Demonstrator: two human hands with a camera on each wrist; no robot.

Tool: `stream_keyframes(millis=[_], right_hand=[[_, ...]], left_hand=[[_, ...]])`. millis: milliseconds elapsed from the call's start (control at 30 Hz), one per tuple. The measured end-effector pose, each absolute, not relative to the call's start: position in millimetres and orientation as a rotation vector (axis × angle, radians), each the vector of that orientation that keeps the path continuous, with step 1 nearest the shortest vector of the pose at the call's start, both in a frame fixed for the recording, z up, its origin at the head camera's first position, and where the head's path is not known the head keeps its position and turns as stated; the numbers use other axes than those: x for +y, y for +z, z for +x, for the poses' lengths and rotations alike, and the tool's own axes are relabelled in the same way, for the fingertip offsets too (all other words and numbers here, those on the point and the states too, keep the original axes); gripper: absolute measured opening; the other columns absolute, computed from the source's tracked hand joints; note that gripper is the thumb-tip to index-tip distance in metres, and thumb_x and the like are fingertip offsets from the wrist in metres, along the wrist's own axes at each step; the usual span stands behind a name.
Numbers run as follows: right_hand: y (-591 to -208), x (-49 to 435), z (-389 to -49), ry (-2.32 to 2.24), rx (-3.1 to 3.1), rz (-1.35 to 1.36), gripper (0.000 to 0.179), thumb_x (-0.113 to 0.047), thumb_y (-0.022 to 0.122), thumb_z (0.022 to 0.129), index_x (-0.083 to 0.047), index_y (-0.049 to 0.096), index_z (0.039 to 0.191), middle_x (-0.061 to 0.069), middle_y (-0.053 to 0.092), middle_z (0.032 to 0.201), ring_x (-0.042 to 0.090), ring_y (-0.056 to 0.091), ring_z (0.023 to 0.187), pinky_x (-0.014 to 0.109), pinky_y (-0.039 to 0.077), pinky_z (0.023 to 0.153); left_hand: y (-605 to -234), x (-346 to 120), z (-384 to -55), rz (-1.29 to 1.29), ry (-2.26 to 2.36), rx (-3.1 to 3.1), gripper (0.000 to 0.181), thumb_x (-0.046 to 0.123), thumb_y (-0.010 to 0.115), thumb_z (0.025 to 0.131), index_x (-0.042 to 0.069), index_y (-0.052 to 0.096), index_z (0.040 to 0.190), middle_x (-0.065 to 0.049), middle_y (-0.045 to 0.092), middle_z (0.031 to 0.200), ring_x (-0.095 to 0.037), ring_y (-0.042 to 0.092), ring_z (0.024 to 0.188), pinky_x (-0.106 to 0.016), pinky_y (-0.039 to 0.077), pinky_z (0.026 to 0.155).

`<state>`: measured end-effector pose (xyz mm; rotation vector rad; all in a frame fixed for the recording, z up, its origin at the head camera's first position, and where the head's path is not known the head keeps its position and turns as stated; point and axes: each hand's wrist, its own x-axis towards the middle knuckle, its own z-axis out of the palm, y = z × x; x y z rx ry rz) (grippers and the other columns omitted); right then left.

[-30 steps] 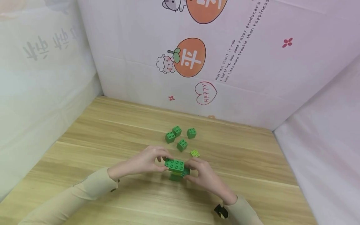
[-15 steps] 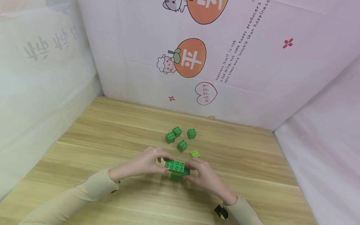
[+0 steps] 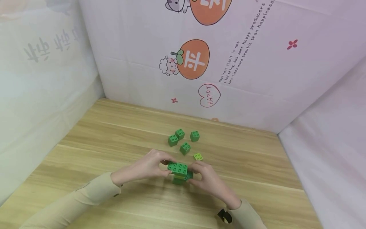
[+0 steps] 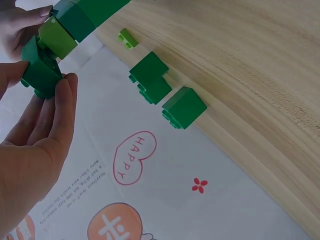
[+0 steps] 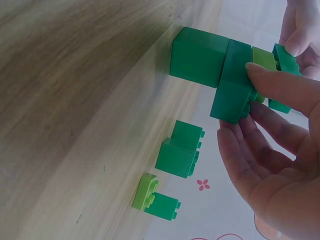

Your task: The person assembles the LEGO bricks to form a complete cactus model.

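Between both hands stands a small stack of toy building bricks. At its base is a large green brick (image 5: 199, 57), carrying a darker green brick (image 5: 235, 82) that juts out to the right. A light green brick (image 4: 58, 37) sits above that. The topmost green brick (image 3: 178, 168), with two rows of studs, is at a slight tilt over the light green one, a gap showing along one side. My left hand (image 3: 154, 163) pinches this top brick at its left end, thumb in front and fingers behind. My right hand (image 3: 208, 178) grips the jutting end of the darker brick.
Several loose green bricks (image 3: 185, 148) lie studs up on the wooden table (image 3: 128, 127) beyond the hands. Nearer the right hand lies a flat light green brick (image 3: 198, 156). Printed white cloth (image 3: 143, 82) walls the table at the back and sides.
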<state>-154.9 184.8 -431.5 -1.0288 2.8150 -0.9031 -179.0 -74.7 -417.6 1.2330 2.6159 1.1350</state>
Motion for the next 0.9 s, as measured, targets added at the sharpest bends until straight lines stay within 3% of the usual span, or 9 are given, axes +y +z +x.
stream_keyframes(millis=[633, 900], right_hand=[[-431.9, 185.0, -155.0, -0.897, 2.826, -1.022, 0.031, -0.006, 0.082, 0.076, -0.006, 0.070, 0.105, 0.005, 0.071, 0.106, 0.018, 0.068, 0.097, 0.029, 0.062, 0.084], [-433.0, 185.2, -155.3, -0.895, 2.825, -1.034, 0.031, -0.006, 0.082, 0.077, -0.006, 0.070, 0.105, 0.004, 0.070, 0.106, 0.018, 0.068, 0.096, 0.028, 0.062, 0.084]], left_hand=[[-417.1, -75.6, -180.3, 1.243, 1.133, 2.589, 0.028, 0.005, 0.074, 0.081, 0.006, 0.073, 0.109, -0.004, 0.076, 0.103, -0.009, 0.070, 0.088, -0.027, 0.063, 0.078], [-414.8, -74.3, -180.9, 1.323, 1.058, 2.632, 0.029, 0.005, 0.074, 0.080, 0.008, 0.074, 0.109, -0.002, 0.076, 0.102, -0.006, 0.067, 0.087, -0.016, 0.058, 0.077]])
